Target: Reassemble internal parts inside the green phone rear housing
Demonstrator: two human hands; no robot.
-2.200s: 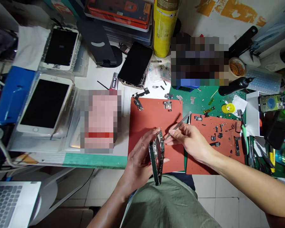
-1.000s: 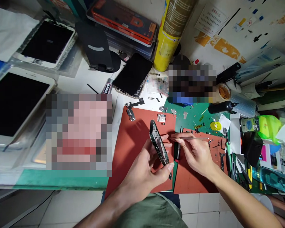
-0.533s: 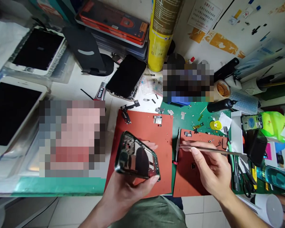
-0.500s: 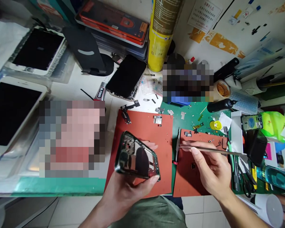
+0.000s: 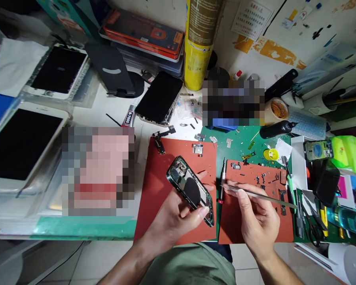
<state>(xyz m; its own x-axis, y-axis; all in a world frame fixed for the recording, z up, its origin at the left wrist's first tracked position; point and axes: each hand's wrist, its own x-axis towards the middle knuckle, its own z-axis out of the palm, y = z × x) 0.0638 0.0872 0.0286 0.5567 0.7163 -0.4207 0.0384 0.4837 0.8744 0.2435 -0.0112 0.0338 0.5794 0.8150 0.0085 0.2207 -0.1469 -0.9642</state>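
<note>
A dark phone housing (image 5: 191,190), its inside facing up, is gripped along its edges by my left hand (image 5: 180,217). The hand holds it tilted above the left red mat (image 5: 157,198). Over the right red mat (image 5: 231,225), my right hand (image 5: 258,213) pinches metal tweezers (image 5: 264,194), their tips pointing left. Just beyond those tips, a slim screwdriver (image 5: 222,180) lies between the two mats. Small phone parts (image 5: 264,180) are scattered on the right mat, and a metal piece (image 5: 197,149) rests at the top of the left one.
A dark-screened phone (image 5: 160,97) and a glue tube (image 5: 129,116) lie behind the left mat. A yellow can (image 5: 197,59) stands at the back. Scissors (image 5: 314,225) and other tools sit at the right. White-framed screens (image 5: 23,138) lie at the left.
My left hand has moved the phone housing right and turned it, so its inside shows more plainly. My right hand has shifted slightly left, still holding the tweezers. The camera view has shifted a little.
</note>
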